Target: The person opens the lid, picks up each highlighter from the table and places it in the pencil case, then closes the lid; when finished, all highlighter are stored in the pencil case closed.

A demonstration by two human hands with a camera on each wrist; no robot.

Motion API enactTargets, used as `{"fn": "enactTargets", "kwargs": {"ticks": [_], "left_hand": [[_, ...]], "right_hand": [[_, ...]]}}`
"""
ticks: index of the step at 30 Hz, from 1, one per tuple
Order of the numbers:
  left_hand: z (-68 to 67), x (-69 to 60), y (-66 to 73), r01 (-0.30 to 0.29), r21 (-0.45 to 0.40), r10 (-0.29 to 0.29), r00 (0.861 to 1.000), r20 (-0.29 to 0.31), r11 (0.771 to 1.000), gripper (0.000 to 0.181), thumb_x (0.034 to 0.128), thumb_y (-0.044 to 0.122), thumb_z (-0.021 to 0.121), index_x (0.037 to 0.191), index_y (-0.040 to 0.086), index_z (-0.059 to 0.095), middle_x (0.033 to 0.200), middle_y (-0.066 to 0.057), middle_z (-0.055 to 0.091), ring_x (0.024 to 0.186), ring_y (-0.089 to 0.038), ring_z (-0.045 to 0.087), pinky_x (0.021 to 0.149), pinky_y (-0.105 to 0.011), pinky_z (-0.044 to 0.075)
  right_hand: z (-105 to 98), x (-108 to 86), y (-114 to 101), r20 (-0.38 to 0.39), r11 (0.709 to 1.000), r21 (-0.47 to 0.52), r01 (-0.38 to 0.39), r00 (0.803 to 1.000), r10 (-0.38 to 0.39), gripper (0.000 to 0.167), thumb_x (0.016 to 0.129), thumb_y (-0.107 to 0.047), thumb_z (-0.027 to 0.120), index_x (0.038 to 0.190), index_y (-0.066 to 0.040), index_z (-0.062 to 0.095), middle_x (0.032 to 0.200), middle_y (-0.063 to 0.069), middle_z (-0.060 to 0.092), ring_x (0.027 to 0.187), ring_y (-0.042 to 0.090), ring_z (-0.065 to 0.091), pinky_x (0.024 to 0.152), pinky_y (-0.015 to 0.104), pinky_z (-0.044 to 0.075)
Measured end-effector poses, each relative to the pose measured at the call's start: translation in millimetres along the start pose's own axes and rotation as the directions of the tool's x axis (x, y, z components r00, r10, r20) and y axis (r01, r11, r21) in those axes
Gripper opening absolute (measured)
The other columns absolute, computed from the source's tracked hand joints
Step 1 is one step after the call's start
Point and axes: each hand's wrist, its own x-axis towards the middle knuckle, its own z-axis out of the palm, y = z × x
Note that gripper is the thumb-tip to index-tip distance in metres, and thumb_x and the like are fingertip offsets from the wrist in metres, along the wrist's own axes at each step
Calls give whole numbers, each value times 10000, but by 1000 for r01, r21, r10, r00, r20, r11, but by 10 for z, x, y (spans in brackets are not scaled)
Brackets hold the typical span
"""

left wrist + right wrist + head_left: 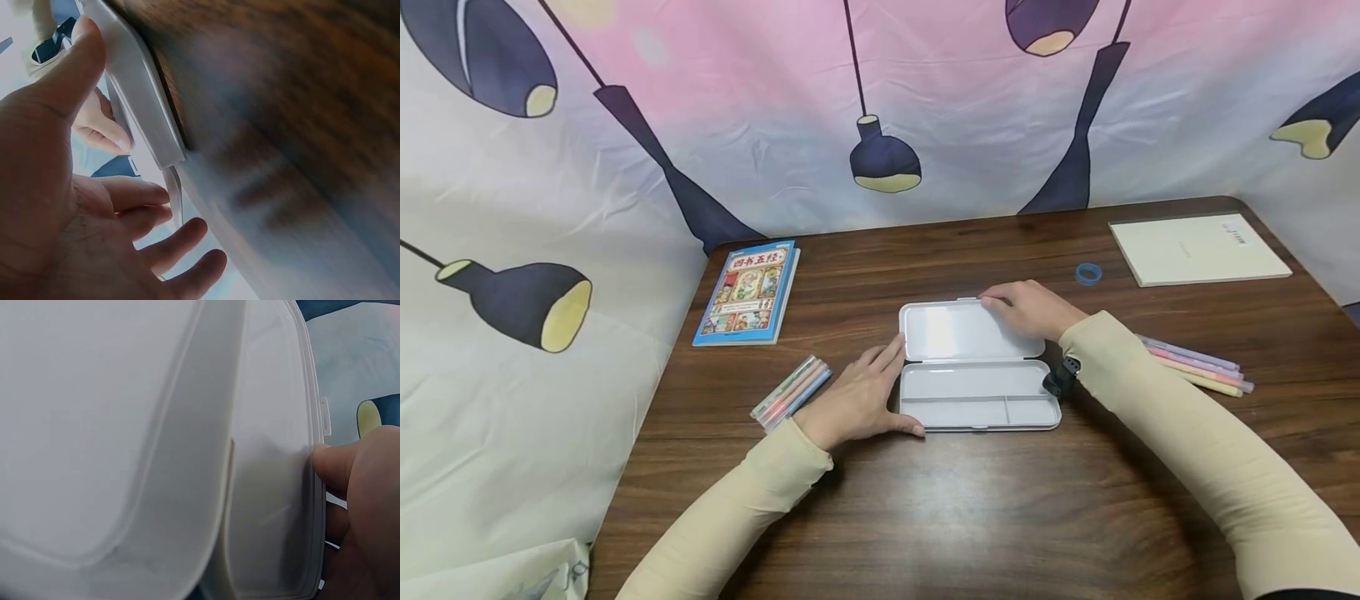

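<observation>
In the head view a white pencil case [953,381] lies on the table with its lid [951,329] folded back on the far side. Its tray has dividers and nothing in it. My left hand [859,398] touches the left side, thumb by the near corner, fingers stretched toward the lid. In the left wrist view those fingers [150,199] are loosely extended against the case edge. My right hand [1033,307] pinches the lid's far edge near its right end. In the right wrist view the thumb [337,464] lies on the lid's rim, other fingers behind it, partly hidden.
Left of the case lie several pens [792,392] and a blue-edged book [747,292]. To the right, several pastel markers [1202,364] lie partly behind my right sleeve. A blue tape ring [1087,273] and a cream notebook [1198,250] are at the back right.
</observation>
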Motion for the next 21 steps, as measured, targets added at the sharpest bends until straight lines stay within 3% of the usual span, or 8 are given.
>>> {"fn": "enactTargets", "kwargs": {"ticks": [13, 17, 21], "left_hand": [[19, -11, 12, 4, 10, -4, 1000, -1, 1000, 1189, 765, 737, 677, 1598, 68, 155, 1676, -77, 78, 1479, -354, 257, 1157, -523, 296], [23, -19, 10, 3, 3, -3, 1000, -7, 1000, 1183, 770, 728, 681, 1597, 68, 154, 1676, -76, 74, 1477, -360, 255, 1160, -524, 290], [20, -31, 2, 13, -13, -13, 1000, -7, 1000, 1181, 775, 723, 681, 1599, 72, 141, 1679, -60, 54, 1487, -347, 235, 1177, -506, 263]], "right_hand": [[-86, -88, 30, 8, 998, 40, -51, 999, 51, 481, 1067, -393, 430, 1435, -107, 550, 1430, 173, 551, 1351, 390, 465, 1104, 558, 353], [-215, -254, 45, -26, 997, 54, -61, 998, 62, 557, 1056, -460, 420, 1482, -107, 484, 1474, 177, 504, 1362, 391, 450, 1100, 573, 350], [-370, -543, 82, -116, 997, 53, -57, 991, 63, 582, 1042, -501, 428, 1471, -114, 498, 1459, 148, 528, 1328, 369, 494, 1069, 562, 382]]}}
